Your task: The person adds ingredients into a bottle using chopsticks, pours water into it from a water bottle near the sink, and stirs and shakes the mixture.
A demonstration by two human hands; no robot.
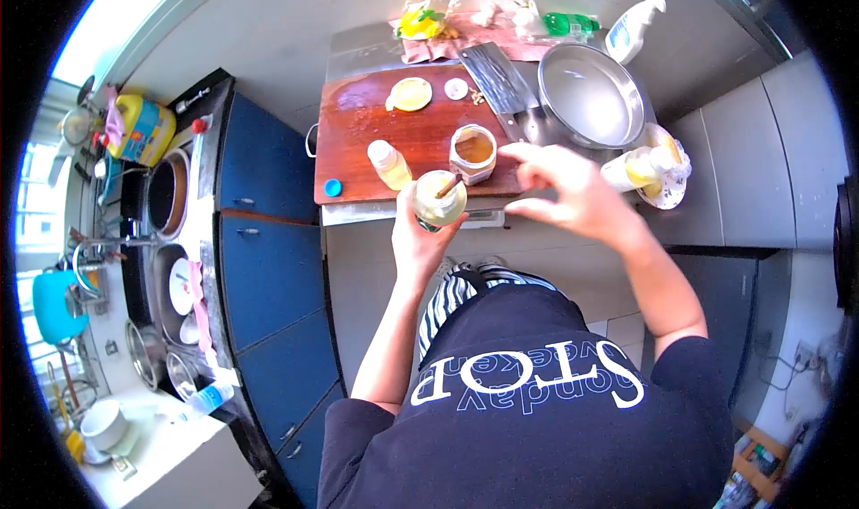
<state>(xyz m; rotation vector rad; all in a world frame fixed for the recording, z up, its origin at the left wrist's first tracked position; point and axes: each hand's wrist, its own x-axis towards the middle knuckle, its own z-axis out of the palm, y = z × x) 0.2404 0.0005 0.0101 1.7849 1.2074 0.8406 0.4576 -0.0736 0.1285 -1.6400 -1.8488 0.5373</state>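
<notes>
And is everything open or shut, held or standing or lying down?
Held jar: open, brown stick in it
Left hand: closed around that jar
Right hand: open, holding nothing
Amber jar: open, standing
Small bottle: standing
Blue cap: lying loose
Cleaver: lying down
Spray bottle: standing

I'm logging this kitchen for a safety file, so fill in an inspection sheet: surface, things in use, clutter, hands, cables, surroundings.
Surface: red-brown board, small specks on it.
Things in use: held jar; amber jar and bottle on the board.
Clutter: yellow disc, blue cap, cleaver beside the bowl, spray bottle.
Hands: left hand grips the held jar; right hand, blurred, fingers spread near the amber jar, contact unclear.
Cables: thin cords by the far-right wall.
Surroundings: blue cabinets and a pan at left.
</notes>
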